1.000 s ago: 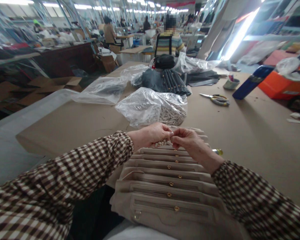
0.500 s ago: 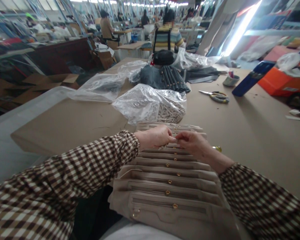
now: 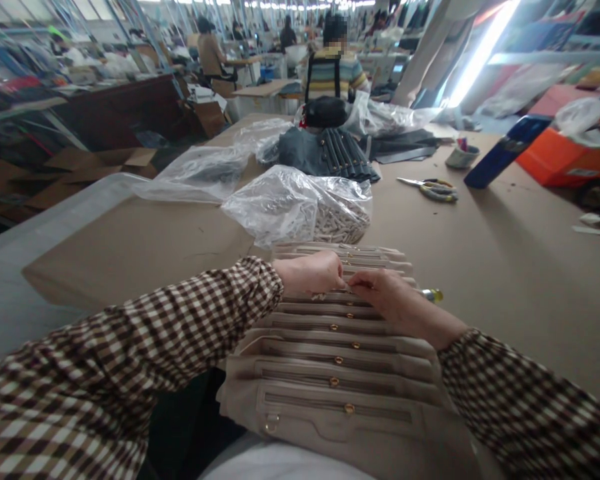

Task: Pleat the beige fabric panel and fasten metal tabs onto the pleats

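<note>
Overlapping beige fabric panels [image 3: 330,427], each with a zipper and a gold ring-like zipper pull [image 3: 349,409], run in a row away from me. Over the far part of the row, my left hand [image 3: 313,273] is closed, with small beige strips poking out below its fingers. Its thumb and forefinger meet the fingertips of my right hand [image 3: 385,293], which is closed in a pinch close to a zipper. What lies between the fingertips is too small to make out. Just beyond the panels sits a clear plastic bag [image 3: 275,203] holding many small beige strips [image 3: 343,223].
Scissors [image 3: 430,189], a small cup [image 3: 463,156] and a blue upright object [image 3: 505,152] stand or lie on the right of the table [image 3: 525,267]. A yellow-ended item [image 3: 433,295] pokes out beside the panels. Dark zippered panels [image 3: 347,157] lie further back. A person [image 3: 333,73] sits beyond the table.
My two hands have shifted slightly, with the right fingertips a little lower and further left against the left hand. The panels stay in place.
</note>
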### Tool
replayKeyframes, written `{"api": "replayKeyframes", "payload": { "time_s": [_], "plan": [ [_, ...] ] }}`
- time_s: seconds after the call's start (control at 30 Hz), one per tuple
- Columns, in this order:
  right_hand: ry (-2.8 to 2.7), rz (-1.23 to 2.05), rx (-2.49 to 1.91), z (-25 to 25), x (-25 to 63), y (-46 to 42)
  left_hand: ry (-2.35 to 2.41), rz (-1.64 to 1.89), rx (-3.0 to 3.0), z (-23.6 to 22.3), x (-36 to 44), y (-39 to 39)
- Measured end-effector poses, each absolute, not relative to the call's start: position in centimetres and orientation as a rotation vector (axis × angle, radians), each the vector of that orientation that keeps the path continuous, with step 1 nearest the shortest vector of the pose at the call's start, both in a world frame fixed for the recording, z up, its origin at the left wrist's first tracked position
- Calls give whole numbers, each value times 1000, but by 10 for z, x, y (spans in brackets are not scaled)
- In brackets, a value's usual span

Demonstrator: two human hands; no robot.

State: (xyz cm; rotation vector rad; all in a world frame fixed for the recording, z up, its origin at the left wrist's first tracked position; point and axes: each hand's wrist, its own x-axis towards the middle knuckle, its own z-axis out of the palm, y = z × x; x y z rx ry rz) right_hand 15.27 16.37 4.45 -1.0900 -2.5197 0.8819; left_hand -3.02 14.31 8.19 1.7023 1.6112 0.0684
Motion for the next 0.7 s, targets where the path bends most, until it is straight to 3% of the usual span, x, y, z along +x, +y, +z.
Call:
{"api": "replayKeyframes", "payload": {
  "time_s": [0.7],
  "plan": [
    [-2729, 713, -1207, 45, 144, 172, 1675, -139, 1772, 100, -32, 136]
  ]
}}
